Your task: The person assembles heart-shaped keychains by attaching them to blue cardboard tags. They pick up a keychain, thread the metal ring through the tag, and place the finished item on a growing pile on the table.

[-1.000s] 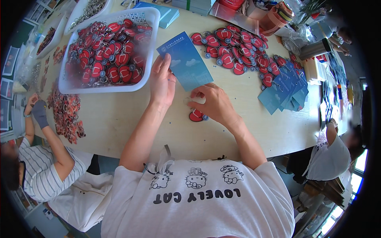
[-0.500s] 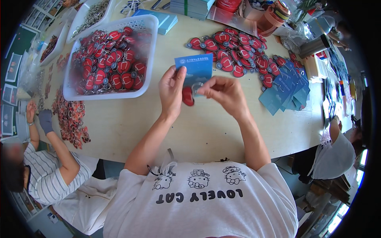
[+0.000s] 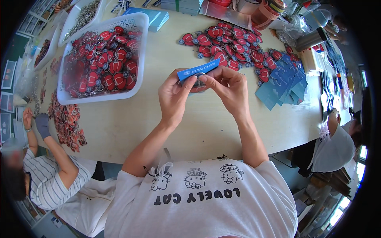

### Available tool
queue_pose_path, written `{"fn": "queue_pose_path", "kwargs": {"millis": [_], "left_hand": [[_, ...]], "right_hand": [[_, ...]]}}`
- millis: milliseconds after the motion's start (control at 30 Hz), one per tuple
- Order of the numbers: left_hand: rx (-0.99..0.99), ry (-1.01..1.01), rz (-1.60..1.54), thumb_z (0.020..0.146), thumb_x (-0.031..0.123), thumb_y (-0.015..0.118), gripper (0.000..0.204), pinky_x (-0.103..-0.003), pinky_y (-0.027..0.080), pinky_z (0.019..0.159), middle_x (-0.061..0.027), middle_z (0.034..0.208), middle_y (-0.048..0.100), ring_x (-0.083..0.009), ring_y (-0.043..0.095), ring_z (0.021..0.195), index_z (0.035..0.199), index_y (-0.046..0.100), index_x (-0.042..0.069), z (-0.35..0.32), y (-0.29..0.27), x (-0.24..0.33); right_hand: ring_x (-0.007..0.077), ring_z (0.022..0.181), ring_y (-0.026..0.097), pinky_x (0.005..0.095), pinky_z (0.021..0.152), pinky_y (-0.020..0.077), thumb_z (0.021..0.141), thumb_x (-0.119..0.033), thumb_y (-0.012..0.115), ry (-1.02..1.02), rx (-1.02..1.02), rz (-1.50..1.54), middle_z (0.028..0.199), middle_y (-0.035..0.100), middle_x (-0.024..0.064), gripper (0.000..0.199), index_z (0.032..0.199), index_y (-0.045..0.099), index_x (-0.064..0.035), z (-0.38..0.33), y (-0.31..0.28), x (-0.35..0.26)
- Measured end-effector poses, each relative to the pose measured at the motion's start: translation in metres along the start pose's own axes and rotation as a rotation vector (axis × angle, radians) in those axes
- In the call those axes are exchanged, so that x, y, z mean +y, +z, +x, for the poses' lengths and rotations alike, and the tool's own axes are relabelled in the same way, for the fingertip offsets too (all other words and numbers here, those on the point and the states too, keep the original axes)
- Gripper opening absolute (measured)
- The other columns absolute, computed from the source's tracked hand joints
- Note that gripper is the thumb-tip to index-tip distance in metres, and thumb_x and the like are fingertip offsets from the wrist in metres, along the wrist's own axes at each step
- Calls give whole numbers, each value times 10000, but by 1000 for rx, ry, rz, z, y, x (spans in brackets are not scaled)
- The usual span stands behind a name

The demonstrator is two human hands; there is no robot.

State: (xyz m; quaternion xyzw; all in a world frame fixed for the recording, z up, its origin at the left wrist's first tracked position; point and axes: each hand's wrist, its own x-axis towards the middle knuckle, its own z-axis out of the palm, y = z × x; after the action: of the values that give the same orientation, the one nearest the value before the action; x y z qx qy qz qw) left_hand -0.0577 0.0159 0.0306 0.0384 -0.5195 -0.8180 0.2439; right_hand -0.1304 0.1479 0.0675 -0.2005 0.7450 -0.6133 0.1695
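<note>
Over the middle of the table, my left hand (image 3: pixel 174 97) and my right hand (image 3: pixel 231 92) come close together, both with closed fingers. Between them is a small blue card (image 3: pixel 206 68), its printed top edge tilted up to the right. My left thumb and fingers grip the card's left side. At the card's near face my right thumb and fingers pinch the metal ring of a red keychain (image 3: pixel 199 89). Most of the keychain's body is behind the thumbs, and whether the ring passes through the card is hidden.
A white basket (image 3: pixel 139 75) of red keychains stands left. Loose red keychains (image 3: pixel 226 47) are heaped at the far right, beside blue cards with keychains (image 3: pixel 282 85). Blue card stacks (image 3: pixel 158 22) and a metal tumbler (image 3: pixel 311 39) lie farther back. Co-workers sit at both sides.
My right hand has brought the keychain ring up against the card. The card has tipped from facing me to nearly edge-on, and both hands have drawn together.
</note>
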Motion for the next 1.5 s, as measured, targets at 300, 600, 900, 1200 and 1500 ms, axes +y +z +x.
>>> {"fn": "queue_pose_path", "kwargs": {"millis": [300, 600, 900, 1200, 1500], "left_hand": [[85, -2, -33, 922, 24, 575, 164, -245, 444, 848, -62, 1020, 651, -86, 574, 944, 1073, 617, -25, -3, 3, 6], [67, -46, -35, 938, 134, 593, 248, -246, 446, 856, -55, 1039, 600, -84, 549, 952, 1123, 552, -25, -5, 4, 9], [-20, -112, 12, 944, 71, 551, 219, -251, 438, 864, -59, 1059, 576, -92, 531, 995, 1137, 480, -5, -1, 8, 1], [-444, 14, 580, 900, 95, 616, 304, -325, 453, 873, -124, 1080, 604, -204, 553, 1057, 1175, 520, 9, 14, 41, -15], [-951, 653, 1387, 926, 387, 509, 405, -549, 185, 1097, -101, 1312, 524, -299, 338, 1329, 1226, 582, 124, 152, 155, -120]], "right_hand": [[141, 689, 603, 276, 653, 473, 802, -122, 746, -278, 227, 105, 794, 647, 64, 360, 1072, 538, -8, 0, 20, 1], [152, 630, 575, 274, 592, 464, 848, -41, 637, -350, 220, -55, 738, 616, 119, 174, 994, 568, 26, -8, 28, -3], [132, 681, 580, 285, 626, 482, 847, -15, 613, -230, 174, -52, 792, 626, 122, 275, 1102, 525, 33, -9, 16, 2], [98, 942, 544, 251, 777, 468, 905, -72, 614, -108, 401, 104, 1037, 584, 79, 405, 1255, 424, 5, -42, -122, 41], [297, 1341, 306, 481, 1103, 189, 823, -57, 555, -68, 818, -1516, 1367, 389, 198, 636, 1413, 319, -47, -17, -174, 64]]}}
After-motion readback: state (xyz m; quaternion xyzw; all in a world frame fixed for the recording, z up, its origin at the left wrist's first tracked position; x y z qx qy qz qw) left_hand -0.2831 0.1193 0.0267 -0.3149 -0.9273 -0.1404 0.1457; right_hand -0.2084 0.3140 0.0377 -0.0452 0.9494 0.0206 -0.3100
